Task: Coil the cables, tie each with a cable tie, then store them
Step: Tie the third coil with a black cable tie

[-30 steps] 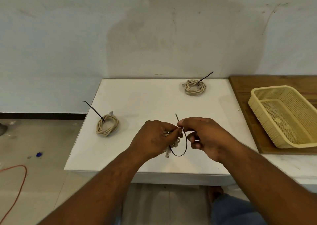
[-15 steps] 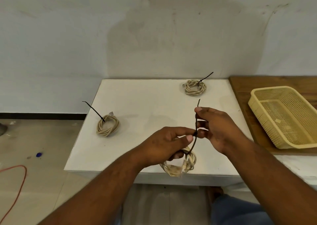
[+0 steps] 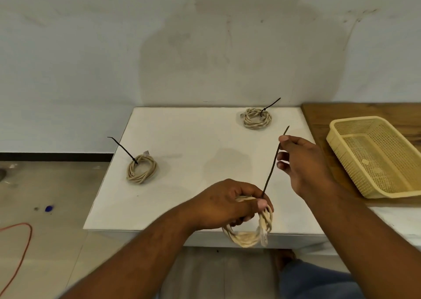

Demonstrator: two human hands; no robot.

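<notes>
White table [image 3: 182, 139] against a pale wall: the left hand [image 3: 227, 205] has its grip clamped round a beige coiled cable [image 3: 246, 239] over the near edge. The right hand [image 3: 305, 162] has its grip pinching the thin black cable tie [image 3: 271, 173] rising from it. A yellow mesh basket [image 3: 341, 155] stands to the right.

White table [image 3: 193, 152], tied cable coil [image 3: 141, 170] near left edge, second coil [image 3: 257, 119] at back, yellow basket [image 3: 346, 159] on adjoining wooden top [image 3: 319, 116]

White rectangular table [image 3: 193, 139] sits against a stained pale plaster wall [image 3: 205, 36], brown wooden board [image 3: 341, 111] just beside it on the right, thin orange cord [image 3: 31, 233] loops over the grey tiled floor [image 3: 57, 264], small blue object [image 3: 49, 208] lies near it, black skirting strip [image 3: 57, 156] lines the wall's foot.
</notes>
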